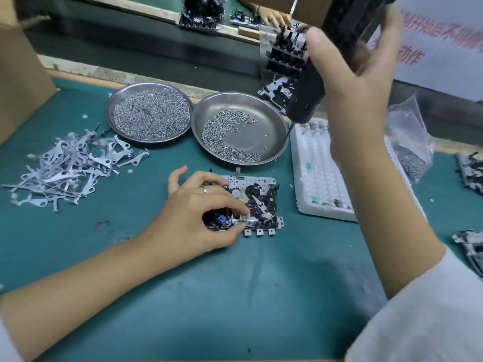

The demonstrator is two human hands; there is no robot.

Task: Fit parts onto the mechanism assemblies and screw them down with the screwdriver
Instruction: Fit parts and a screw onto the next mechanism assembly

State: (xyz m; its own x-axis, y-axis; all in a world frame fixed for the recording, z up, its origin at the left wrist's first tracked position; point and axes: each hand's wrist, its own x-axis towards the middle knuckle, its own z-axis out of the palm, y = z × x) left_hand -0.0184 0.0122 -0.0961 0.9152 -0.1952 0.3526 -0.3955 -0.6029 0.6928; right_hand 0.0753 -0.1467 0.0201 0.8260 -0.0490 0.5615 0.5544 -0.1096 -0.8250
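Left hand [206, 212]: lies on the near left part of the mechanism assembly [251, 205], fingers curled, thumb and forefinger tips pinching a small bright metal part [241, 221] against the assembly's front edge. A ring [204, 189] sits on one finger. The forearm runs down to the lower left corner of the view.

Right hand [350, 74]: raised well above the table, fingers and thumb wrapped round the black screwdriver [313, 82]. The tool hangs tilted, its thin bit [289, 129] pointing down over the right rim of the nearer dish, clear of the assembly. The forearm comes out of a white sleeve [423, 309].

Assembly: flat on the green mat [235, 283], roughly centre, a metal plate carrying black plastic parts, a white gear and three square tabs along its near edge.

Behind it: two round steel dishes side by side, touching or nearly so. The left dish [149, 87] is almost full of small screws; the right dish [271, 121] holds a thinner crescent of screws [222, 137].

Left of the hand: a loose heap of flat grey metal levers [70, 168] on the mat.

Right of the assembly: a white foam tray [318, 178], partly hidden by the right arm. Beyond it, a clear plastic bag [407, 142] with screws inside. More assemblies [285, 58] are stacked behind the screwdriver; others lie at the right edge. A cardboard box [21, 74] stands at far left.
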